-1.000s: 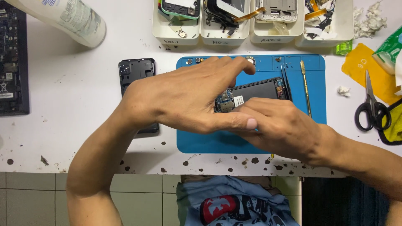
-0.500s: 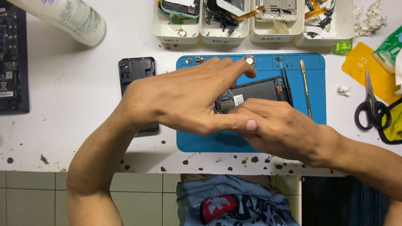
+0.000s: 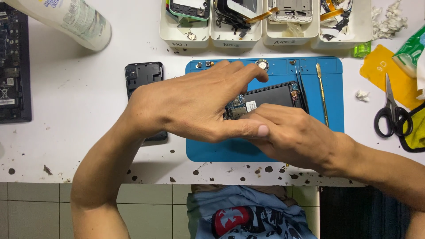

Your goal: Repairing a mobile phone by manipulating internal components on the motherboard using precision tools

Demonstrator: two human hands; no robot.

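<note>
An opened black phone [image 3: 270, 95] lies on a blue work mat [image 3: 212, 150], with its battery and circuit board showing. My left hand [image 3: 190, 104] arches over the phone's left end. Its thumb runs along the near edge and its fingers reach over the far edge. My right hand [image 3: 296, 135] comes in from the right and presses its fingers on the phone's near edge, touching my left thumb. Both hands grip the phone, and much of its left half is hidden.
A black back cover [image 3: 144, 73] lies left of the mat. Tweezers [image 3: 301, 88], a yellow pry tool [image 3: 322, 93] and a small round part [image 3: 262, 65] lie on the mat. White parts trays [image 3: 186, 37] stand behind, with scissors [image 3: 392, 117] at the right and a white bottle [image 3: 66, 17] and dark board [image 3: 13, 66] at the left.
Both hands stay on the phone in nearly the same pose. My left index finger has drawn back slightly toward me.
</note>
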